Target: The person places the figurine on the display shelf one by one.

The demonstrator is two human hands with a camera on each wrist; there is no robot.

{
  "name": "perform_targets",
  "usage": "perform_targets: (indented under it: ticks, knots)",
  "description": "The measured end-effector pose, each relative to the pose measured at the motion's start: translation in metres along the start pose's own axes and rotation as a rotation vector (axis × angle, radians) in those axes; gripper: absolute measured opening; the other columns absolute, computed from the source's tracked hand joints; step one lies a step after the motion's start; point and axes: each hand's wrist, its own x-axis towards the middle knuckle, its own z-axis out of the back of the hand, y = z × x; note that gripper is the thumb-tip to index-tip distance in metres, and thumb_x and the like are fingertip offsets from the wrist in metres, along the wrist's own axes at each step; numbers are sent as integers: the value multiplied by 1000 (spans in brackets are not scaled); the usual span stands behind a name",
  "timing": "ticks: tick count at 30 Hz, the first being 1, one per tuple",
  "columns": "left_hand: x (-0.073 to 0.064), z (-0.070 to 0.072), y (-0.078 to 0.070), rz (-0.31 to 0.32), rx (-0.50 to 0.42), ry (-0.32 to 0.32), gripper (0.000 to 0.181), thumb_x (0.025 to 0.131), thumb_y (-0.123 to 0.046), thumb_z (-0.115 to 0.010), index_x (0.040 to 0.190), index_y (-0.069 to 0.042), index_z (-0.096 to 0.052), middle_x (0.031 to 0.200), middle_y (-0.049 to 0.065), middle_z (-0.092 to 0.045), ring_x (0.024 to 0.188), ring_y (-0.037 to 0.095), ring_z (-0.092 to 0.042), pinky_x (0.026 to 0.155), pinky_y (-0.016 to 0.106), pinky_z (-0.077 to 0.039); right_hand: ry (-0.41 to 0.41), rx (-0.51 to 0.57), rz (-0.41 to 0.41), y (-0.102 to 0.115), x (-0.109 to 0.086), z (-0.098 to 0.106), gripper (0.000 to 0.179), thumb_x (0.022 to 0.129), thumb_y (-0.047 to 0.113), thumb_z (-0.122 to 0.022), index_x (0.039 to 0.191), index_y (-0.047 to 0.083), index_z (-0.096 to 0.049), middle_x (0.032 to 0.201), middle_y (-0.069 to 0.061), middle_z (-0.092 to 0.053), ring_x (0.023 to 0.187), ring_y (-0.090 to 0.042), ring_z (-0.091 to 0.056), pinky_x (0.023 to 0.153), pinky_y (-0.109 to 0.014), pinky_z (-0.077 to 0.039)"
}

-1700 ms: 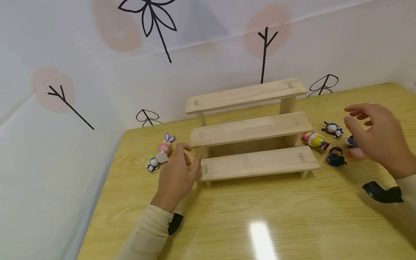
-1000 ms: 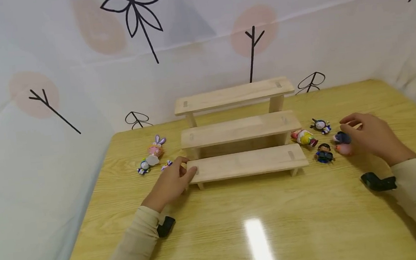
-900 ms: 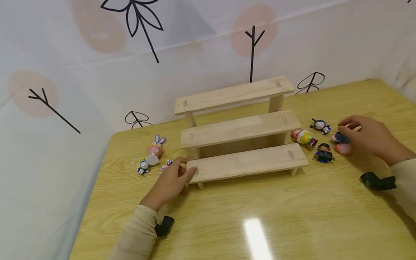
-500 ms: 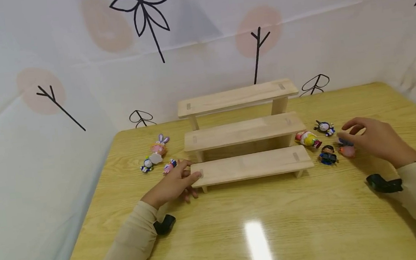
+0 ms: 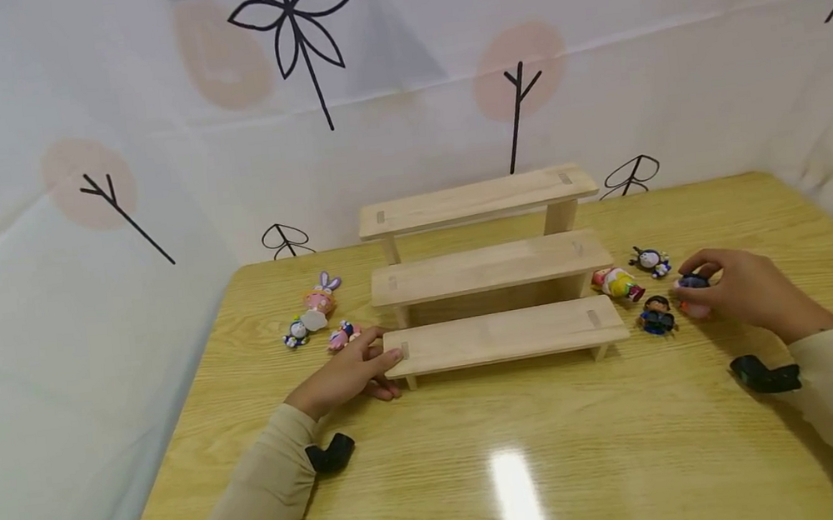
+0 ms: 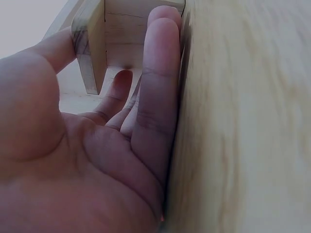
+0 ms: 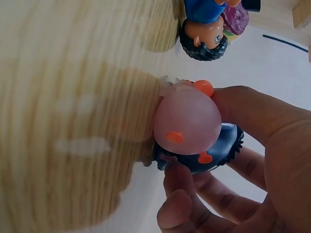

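"Down from where it hovers a second ago, our right hand (image 5: 751, 295) now pinches the navy-and-pink figurine (image 7: 187, 121) between thumb and fingers, right of the wooden shelf (image 5: 488, 268)."

"And our left hand (image 5: 348, 373)?"

"We grip the bottom step (image 5: 499, 337) by its left end, thumb on top. Between that step and our pinch lies the black-haired figurine (image 5: 657, 316)."

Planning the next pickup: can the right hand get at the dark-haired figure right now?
Probably not without letting go: the right hand holds a pink and dark-blue figure. Otherwise the way looks free, the dark-haired figure lying close by.
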Motion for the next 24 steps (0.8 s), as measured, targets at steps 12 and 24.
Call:
perform_targets:
  ticks: [12, 24]
  knots:
    - [3, 1, 0, -17, -5, 14, 83, 100, -48, -58, 159, -13, -12, 123, 19, -62, 84, 22, -74, 77, 37, -62, -30, 2, -22, 1, -3, 5, 57, 97, 44, -63, 126, -5, -57, 120, -41, -56, 100, -56, -57, 64, -47, -49]
    - [1, 1, 3, -6, 11, 3, 88, 98, -52, -58, 160, -12, -11, 109, 19, -66, 82, 22, -74, 76, 36, -62, -43, 4, -8, -5, -1, 4, 47, 98, 32, -64, 125, -5, -57, 116, -43, -56, 94, -51, -59, 58, -33, -43]
